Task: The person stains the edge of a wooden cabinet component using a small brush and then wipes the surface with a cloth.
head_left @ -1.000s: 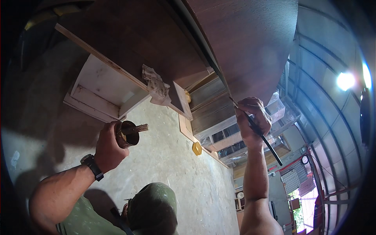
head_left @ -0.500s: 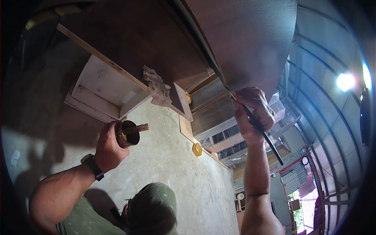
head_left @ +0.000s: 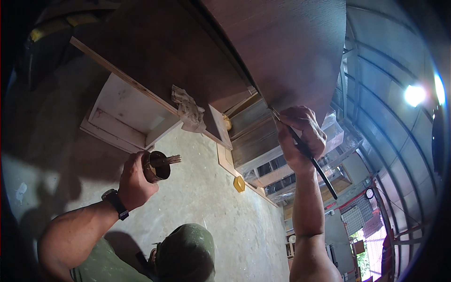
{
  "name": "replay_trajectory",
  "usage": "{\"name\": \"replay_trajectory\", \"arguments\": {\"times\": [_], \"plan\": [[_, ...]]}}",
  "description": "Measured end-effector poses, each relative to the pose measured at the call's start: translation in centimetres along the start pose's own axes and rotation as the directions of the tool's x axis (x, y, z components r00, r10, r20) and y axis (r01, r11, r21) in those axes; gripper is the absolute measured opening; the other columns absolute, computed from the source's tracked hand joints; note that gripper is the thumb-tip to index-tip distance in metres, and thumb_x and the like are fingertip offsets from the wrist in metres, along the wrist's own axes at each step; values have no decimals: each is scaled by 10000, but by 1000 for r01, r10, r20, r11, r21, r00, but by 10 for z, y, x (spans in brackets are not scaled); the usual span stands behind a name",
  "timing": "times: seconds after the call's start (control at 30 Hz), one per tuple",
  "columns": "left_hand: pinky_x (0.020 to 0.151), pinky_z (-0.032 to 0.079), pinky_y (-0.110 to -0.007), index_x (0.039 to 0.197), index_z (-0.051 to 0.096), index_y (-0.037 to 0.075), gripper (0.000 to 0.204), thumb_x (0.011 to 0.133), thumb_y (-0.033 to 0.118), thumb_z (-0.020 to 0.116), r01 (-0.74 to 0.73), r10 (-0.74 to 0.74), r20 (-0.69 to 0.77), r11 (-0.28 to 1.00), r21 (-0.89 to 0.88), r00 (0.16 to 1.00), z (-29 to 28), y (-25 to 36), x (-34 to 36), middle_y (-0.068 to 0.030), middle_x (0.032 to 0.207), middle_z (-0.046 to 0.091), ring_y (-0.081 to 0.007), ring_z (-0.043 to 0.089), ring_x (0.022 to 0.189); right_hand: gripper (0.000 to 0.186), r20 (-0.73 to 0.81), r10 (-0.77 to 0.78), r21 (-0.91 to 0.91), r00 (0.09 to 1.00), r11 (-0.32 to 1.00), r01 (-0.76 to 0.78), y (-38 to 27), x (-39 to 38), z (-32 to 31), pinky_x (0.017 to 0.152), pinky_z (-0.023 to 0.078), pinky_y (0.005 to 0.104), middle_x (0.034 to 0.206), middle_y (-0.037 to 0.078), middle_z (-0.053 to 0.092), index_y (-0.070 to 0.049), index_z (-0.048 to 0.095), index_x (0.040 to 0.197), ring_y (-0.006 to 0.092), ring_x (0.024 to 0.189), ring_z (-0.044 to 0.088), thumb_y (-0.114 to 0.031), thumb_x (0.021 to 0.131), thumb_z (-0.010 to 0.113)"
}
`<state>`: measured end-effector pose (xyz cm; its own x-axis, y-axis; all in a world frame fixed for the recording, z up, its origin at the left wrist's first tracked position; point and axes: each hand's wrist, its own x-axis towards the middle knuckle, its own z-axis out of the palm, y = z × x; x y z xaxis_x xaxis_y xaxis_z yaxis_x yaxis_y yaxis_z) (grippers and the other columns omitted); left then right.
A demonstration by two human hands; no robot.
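Head view: our right hand (head_left: pixel 305 134) has its fingers pinched around a thin brush (head_left: pixel 324 176), low down near the tip, with the black handle slanting back past the wrist; we judge this short grip is for fine control. The tip is at the left edge of a brown panel (head_left: pixel 291 51), touching it or just short of it, we cannot tell which. Our left hand (head_left: pixel 134 183) has its fingers wrapped around a can (head_left: pixel 155 174), whose mouth is tipped toward us, likely so we can see in and reach it easily. A stubby brush (head_left: pixel 174 160) leans in the can, its end jutting over the rim to the right. Left of the panel, along a dark seam, a dark board (head_left: pixel 155 61) ends in a pale edge, and a rag (head_left: pixel 189 115) drapes over that edge, perhaps to be handy. Below the board stands a white box (head_left: pixel 131 105), just beyond the can, so we have less room that way. Between our arms the floor (head_left: pixel 206 188) gives the can space to swing right. Behind the right hand, planks (head_left: pixel 249 115) crowd the lower side of the panel; a yellow block (head_left: pixel 239 184) lies near them, apart from both hands.
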<state>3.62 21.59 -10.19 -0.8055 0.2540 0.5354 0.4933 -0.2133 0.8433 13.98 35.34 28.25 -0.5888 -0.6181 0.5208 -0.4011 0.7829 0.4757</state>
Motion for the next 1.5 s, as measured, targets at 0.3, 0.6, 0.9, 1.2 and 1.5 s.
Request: {"name": "replay_trajectory", "arguments": {"times": [0.3,0.6,0.9,1.2,1.5], "plan": [[995,492,-447,1267,562,5,616,687,23,769,2,4,54,995,-101,999,-6,-1,2,-195,1176,608,-367,612,1105,242,-183,-108,224,977,963,149,-33,-21,11,824,563,450,870,140,733,-2,748,1060,307,862,733,-138,880,835],[1066,503,-389,1344,540,10,778,659,78,902,135,-82,260,971,-195,962,-46,44,13,-128,1301,629,-243,620,1203,309,5,572,626,820,638,-448,-81,-113,122,865,525,363,1030,196,706,21,746,1186,279,984,695,-192,1028,587],[1174,420,-362,1561,390,4,1033,718,166,963,184,-27,483,942,-280,875,-82,99,2,-101,1427,596,-182,558,1330,152,490,763,872,423,-420,-252,-138,-142,242,818,555,282,1013,71,752,-3,716,1022,135,890,691,-32,911,815],[1161,434,-368,1530,446,-1,1044,628,75,965,296,-141,490,921,-254,860,-96,119,8,-101,1479,580,-185,572,1321,574,357,437,778,825,-628,-4,-154,-136,242,1137,399,446,1398,190,609,66,625,1370,295,1318,562,-395,1034,561],[1058,512,-341,1437,530,-3,889,651,80,937,249,-199,245,949,-194,949,-130,119,15,-79,1293,676,-167,646,1173,174,-135,861,831,490,368,-418,-88,-171,220,852,529,325,1020,125,718,0,736,1153,225,944,680,-59,991,713]]}}
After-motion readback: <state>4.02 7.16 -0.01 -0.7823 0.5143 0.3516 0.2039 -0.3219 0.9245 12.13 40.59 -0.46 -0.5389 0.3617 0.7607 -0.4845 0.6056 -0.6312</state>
